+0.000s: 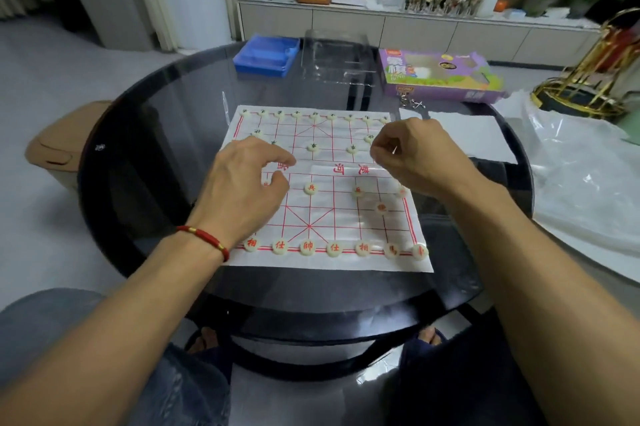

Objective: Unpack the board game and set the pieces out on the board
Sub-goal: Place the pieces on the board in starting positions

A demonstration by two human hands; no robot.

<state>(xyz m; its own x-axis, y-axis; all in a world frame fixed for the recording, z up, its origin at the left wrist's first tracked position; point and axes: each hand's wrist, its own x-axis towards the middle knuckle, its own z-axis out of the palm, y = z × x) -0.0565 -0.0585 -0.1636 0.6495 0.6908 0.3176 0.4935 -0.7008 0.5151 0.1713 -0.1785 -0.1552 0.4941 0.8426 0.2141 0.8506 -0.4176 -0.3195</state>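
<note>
A blue tray (266,55) sits at the far edge of the round glass table (145,148), its compartments showing no pieces. Just right of it stands a clear plastic cover (337,56), see-through and holding nothing visible. Further right lies the purple game box (438,77), on its side with its window facing up; its contents cannot be made out.

The board (329,217), a white sheet with a red grid, lies flat in the middle of the table. Along its far edge runs a full row of dark-marked pieces (314,115), with a few more a rank or two nearer, one at centre (313,147). Along the near edge stands a row of red-marked pieces (307,247), and others dot the near half, among them a soldier (311,188) and a cannon (381,207) on the right.

The left hand (242,183), a red cord bracelet (204,238) at its wrist, hovers palm-down over the board's left side near the river line. Its thumb and forefinger are curled toward each other with a small gap; whether a piece sits under them cannot be told.

The right hand (415,155) is over the board's right edge, fingers bunched and curled inward, back of the hand up. Whether it pinches anything cannot be told.

White plastic wrapping (588,183) lies to the right.
</note>
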